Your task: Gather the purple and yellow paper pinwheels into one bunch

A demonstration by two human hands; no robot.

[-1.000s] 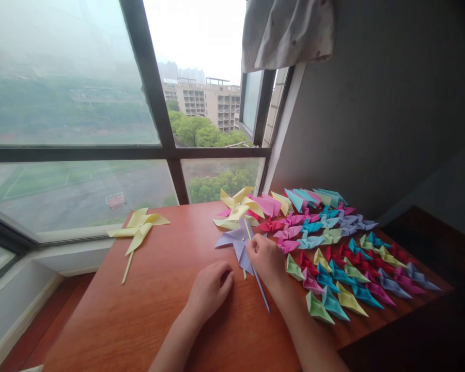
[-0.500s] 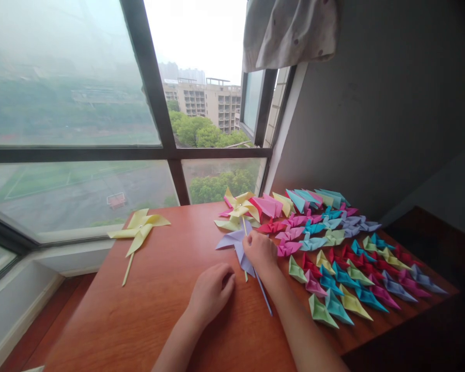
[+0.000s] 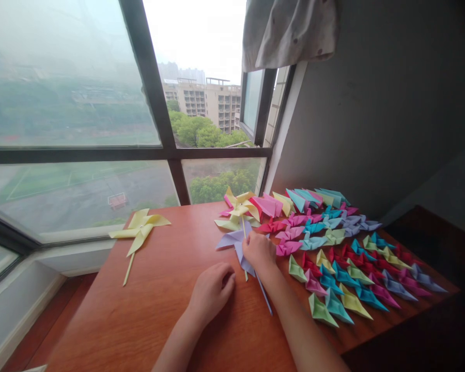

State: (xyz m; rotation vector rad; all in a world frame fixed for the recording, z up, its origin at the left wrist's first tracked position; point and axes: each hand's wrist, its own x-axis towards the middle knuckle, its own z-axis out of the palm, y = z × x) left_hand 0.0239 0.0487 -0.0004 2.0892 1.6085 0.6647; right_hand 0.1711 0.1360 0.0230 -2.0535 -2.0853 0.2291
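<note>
A purple paper pinwheel (image 3: 236, 244) lies on the wooden table (image 3: 155, 305), its blue stick (image 3: 264, 295) running toward me. My right hand (image 3: 260, 252) rests on its centre with the fingers curled and pinched there. A yellow pinwheel (image 3: 238, 213) lies just behind the purple one, its stick passing under my right hand. My left hand (image 3: 211, 290) lies on the table a little left of the stick, fingers loosely curled, holding nothing that I can see.
Another yellow pinwheel (image 3: 139, 228) lies at the table's far left corner by the window (image 3: 73, 129). Rows of folded coloured paper pieces (image 3: 344, 263) cover the right half of the table up to the grey wall (image 3: 372, 113). The table's right edge drops off into shadow.
My right hand has slid slightly left and toward the centre of the purple pinwheel. The left hand has stayed almost still.
</note>
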